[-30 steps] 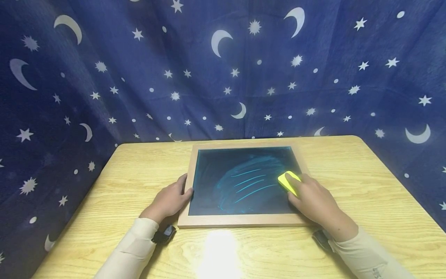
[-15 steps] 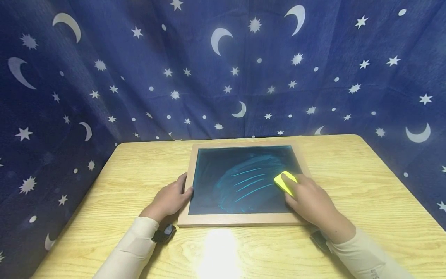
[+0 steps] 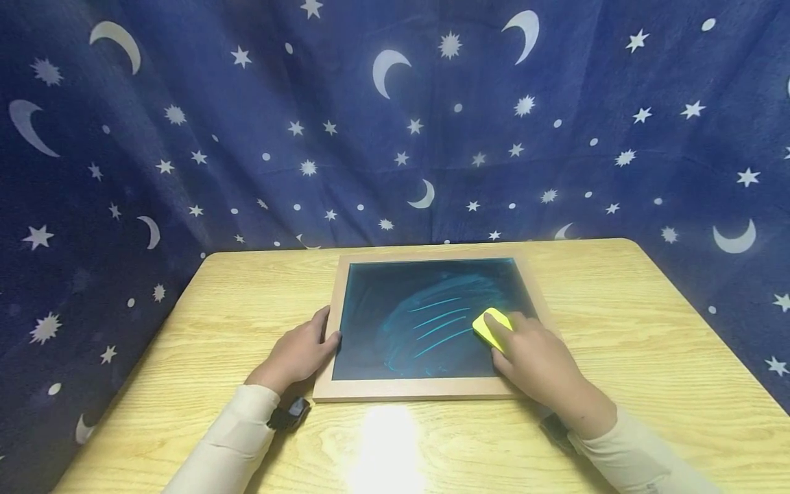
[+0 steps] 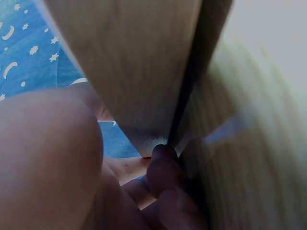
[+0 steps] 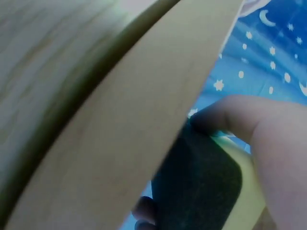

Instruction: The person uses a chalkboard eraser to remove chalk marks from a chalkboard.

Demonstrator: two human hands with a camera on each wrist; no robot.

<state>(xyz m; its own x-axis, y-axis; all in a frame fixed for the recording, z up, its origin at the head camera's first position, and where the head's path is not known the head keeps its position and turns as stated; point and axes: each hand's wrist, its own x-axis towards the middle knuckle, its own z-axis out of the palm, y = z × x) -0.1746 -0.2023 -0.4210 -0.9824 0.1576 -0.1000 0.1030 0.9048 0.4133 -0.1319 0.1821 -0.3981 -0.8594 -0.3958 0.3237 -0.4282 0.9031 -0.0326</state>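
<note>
A small blackboard [image 3: 370, 288] in a pale wooden frame lies on the table, with several blue chalk strokes [image 3: 441, 341] and a smeared blue haze on its dark surface. My left hand [image 3: 299, 353] grips the frame's left side, thumb over the top edge; in the left wrist view its fingers [image 4: 165, 175] curl against the frame's side [image 4: 129, 62]. Over the board's right half, my right hand [image 3: 543, 360] holds a yellow eraser [image 3: 486, 328], whose left corner meets the lowest stroke. The right wrist view shows the eraser's dark felt underside [image 5: 199, 177] beyond the frame's edge.
The wood-grain table [image 3: 247, 288] extends around the board, with a bright glare patch [image 3: 389, 446] in front. A dark blue curtain [image 3: 345, 89] with moons and stars hangs behind and at both sides. Dark straps [image 3: 290, 415] sit at the wrists.
My right hand has slid the eraser leftward across the board, and it now overlaps the right end of the lowest stroke. The left hand keeps its grip on the frame.
</note>
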